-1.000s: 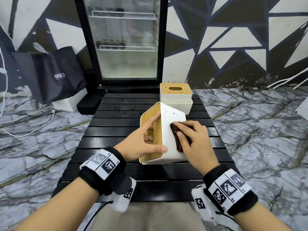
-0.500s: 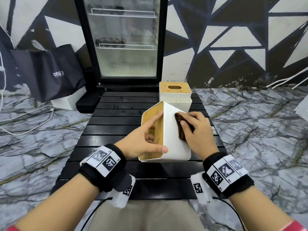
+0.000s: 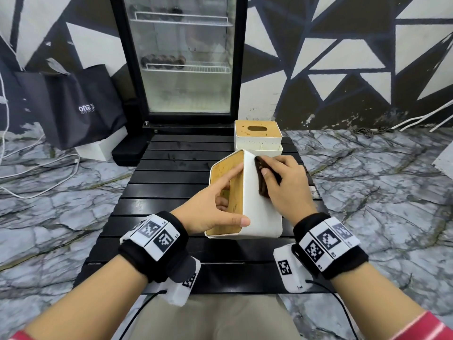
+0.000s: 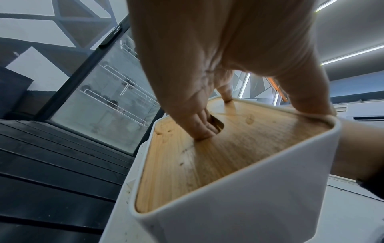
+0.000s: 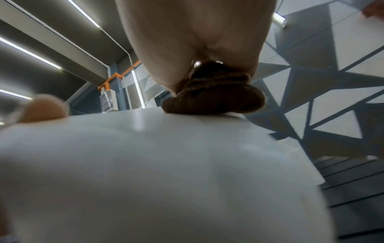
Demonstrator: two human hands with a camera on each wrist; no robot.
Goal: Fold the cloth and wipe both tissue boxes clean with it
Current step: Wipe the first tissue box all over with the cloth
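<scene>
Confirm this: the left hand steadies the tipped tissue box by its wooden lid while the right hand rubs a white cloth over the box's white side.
One detail is off: the cloth is dark brown, not white, as the head and right wrist views show. The rest holds: the left hand steadies the tipped tissue box by its wooden lid, and the right hand rubs the white side.

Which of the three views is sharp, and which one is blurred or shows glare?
Head view: sharp, straight lines bent by the wide lens. Left wrist view: the tissue box lid is sharp, the near left hand soft. Right wrist view: the box wall blurred with a small glare spot, the brown cloth clearer.
</scene>
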